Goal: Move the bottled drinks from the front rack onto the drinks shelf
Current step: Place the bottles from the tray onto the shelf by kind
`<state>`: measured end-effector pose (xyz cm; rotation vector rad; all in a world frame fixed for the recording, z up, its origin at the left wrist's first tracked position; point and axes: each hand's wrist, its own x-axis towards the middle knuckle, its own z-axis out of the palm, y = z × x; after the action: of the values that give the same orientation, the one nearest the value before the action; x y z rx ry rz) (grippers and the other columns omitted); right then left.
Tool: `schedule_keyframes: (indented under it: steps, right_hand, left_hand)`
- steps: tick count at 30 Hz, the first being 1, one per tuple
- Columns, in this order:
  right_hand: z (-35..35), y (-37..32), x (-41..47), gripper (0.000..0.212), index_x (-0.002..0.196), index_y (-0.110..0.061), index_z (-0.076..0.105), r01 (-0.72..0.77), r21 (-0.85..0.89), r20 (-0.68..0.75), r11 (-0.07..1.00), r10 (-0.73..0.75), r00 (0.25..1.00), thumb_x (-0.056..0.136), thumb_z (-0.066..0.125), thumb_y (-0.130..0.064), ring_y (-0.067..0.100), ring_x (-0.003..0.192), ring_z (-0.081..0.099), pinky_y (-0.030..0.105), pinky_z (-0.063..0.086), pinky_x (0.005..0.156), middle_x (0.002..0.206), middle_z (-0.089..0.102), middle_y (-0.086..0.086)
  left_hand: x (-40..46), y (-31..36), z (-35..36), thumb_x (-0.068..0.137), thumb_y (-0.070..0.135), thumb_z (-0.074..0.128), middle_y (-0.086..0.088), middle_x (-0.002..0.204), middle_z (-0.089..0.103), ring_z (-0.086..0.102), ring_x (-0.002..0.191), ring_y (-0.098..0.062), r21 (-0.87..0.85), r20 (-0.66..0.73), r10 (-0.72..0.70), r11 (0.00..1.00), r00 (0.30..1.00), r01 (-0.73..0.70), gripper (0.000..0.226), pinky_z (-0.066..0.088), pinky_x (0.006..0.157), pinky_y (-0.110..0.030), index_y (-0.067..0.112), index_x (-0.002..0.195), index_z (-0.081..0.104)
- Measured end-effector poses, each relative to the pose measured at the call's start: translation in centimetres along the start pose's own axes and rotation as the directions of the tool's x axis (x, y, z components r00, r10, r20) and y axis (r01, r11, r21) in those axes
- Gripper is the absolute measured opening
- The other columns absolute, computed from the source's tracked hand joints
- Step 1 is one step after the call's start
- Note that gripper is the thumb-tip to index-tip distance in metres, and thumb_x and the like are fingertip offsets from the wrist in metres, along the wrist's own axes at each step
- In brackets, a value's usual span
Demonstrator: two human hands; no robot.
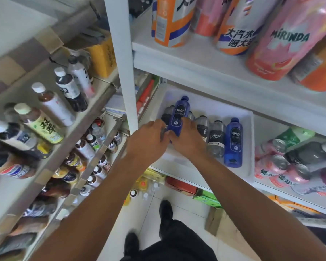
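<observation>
Task approx. midway, by my estimate: front rack (45,117) at 9 o'clock holds many bottles.

White tray (249,147) on drinks shelf (196,172) contains approx. 7 soda bottles.

Left hand (149,137) & right hand (186,136) both clamp blue bottle (178,115), tray's 10 o'clock corner.

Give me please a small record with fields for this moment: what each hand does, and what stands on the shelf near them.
left hand: grips the base of the blue soda bottle
right hand: grips the same bottle from the other side
white tray: holds the soda bottles
second blue bottle: on the tray's right
clear Forest Soda bottle: beside it
</observation>
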<state>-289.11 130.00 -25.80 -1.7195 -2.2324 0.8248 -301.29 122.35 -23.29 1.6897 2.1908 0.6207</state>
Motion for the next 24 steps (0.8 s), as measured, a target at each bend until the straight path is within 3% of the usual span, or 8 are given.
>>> schedule_keyframes:
  steps: [8, 10, 14, 16, 18, 19, 21, 24]
  right_hand:
    - [2.4, 0.2, 2.0, 0.081, 0.141, -0.009, 0.032, -0.111, 0.12, -0.041, 0.987, 0.116, 0.992, 0.08, 0.071, -0.045, 0.032, 0.118, 0.049, 0.045, 0.05, 0.09, 0.133, 0.041, 0.014]
    - [2.6, 0.2, 2.3, 0.089, 0.14, -0.008, 0.028, -0.205, 0.164, -0.007, 0.965, 0.209, 0.978, 0.076, 0.073, -0.051, 0.031, 0.115, 0.05, 0.044, 0.049, 0.088, 0.131, 0.043, 0.014]
    - [2.6, -0.1, 3.1, 0.107, 0.132, -0.012, 0.039, -0.368, 0.205, 0.092, 0.907, 0.356, 0.93, 0.049, 0.061, -0.076, 0.03, 0.099, 0.064, 0.044, 0.056, 0.086, 0.117, 0.06, 0.01]
    - [2.2, 0.0, 3.5, 0.085, 0.12, -0.015, 0.053, -0.38, 0.251, 0.151, 0.891, 0.351, 0.924, 0.055, 0.059, -0.07, 0.023, 0.088, 0.067, 0.04, 0.058, 0.082, 0.102, 0.067, 0.004]
    - [1.6, 0.1, 3.6, 0.035, 0.097, -0.019, 0.062, -0.402, 0.386, 0.21, 0.83, 0.345, 0.915, 0.075, 0.066, -0.046, 0.013, 0.073, 0.067, 0.037, 0.06, 0.076, 0.083, 0.069, -0.001]
    - [1.4, 0.3, 3.5, 0.021, 0.091, -0.02, 0.063, -0.421, 0.455, 0.242, 0.785, 0.347, 0.906, 0.08, 0.067, -0.038, 0.014, 0.074, 0.067, 0.038, 0.06, 0.076, 0.083, 0.069, 0.0]
    - [0.9, 0.4, 3.1, 0.015, 0.093, -0.02, 0.063, -0.446, 0.543, 0.274, 0.711, 0.352, 0.895, 0.083, 0.066, -0.031, 0.021, 0.085, 0.067, 0.039, 0.059, 0.076, 0.094, 0.07, 0.005]
    - [0.3, 0.0, 1.7, 0.009, 0.089, -0.021, 0.059, -0.45, 0.654, 0.282, 0.608, 0.355, 0.891, 0.085, 0.067, -0.025, 0.02, 0.083, 0.065, 0.032, 0.056, 0.067, 0.094, 0.067, 0.005]
  left_hand:
    - [1.4, -0.7, 0.8, 0.095, 0.031, 0.052, -0.003, 0.099, 0.065, 0.062, 0.089, -0.027, -0.033, -0.011, 0.003, 0.999, 1.0, -0.004, 0.021, 0.054, 0.075, -0.043, 0.017, 0.11, 0.058]
    - [1.8, -0.8, 0.9, 0.095, 0.029, 0.053, -0.003, 0.101, 0.066, 0.062, 0.091, -0.026, -0.034, -0.013, -0.002, 0.999, 1.0, 0.001, 0.022, 0.054, 0.076, -0.043, 0.017, 0.111, 0.059]
    - [2.3, -1.0, 1.0, 0.093, 0.028, 0.054, -0.004, 0.099, 0.068, 0.064, 0.09, -0.027, -0.045, -0.011, 0.016, 0.999, 1.0, -0.017, 0.022, 0.055, 0.075, -0.044, 0.016, 0.11, 0.06]
    - [2.5, -1.2, 0.7, 0.092, 0.027, 0.053, -0.004, 0.098, 0.068, 0.064, 0.09, -0.027, -0.061, -0.018, 0.012, 0.998, 1.0, -0.013, 0.023, 0.055, 0.075, -0.045, 0.015, 0.11, 0.061]
    - [2.5, -1.4, 0.3, 0.091, 0.027, 0.052, -0.004, 0.099, 0.068, 0.064, 0.089, -0.027, -0.071, -0.02, 0.008, 0.997, 1.0, -0.009, 0.023, 0.055, 0.077, -0.045, 0.015, 0.11, 0.061]
    - [2.5, -1.4, 0.1, 0.093, 0.027, 0.053, -0.003, 0.1, 0.069, 0.064, 0.09, -0.026, -0.065, -0.011, 0.002, 0.998, 1.0, -0.003, 0.022, 0.054, 0.078, -0.044, 0.016, 0.11, 0.06]
    - [2.3, -1.5, -0.3, 0.094, 0.027, 0.053, -0.003, 0.101, 0.069, 0.065, 0.09, -0.025, -0.06, -0.003, 0.001, 0.998, 1.0, -0.001, 0.021, 0.054, 0.08, -0.044, 0.016, 0.111, 0.06]
    - [1.4, -1.1, -0.8, 0.095, 0.027, 0.053, -0.004, 0.101, 0.068, 0.064, 0.091, -0.024, -0.076, 0.008, 0.015, 0.997, 1.0, -0.015, 0.022, 0.054, 0.081, -0.043, 0.015, 0.112, 0.06]
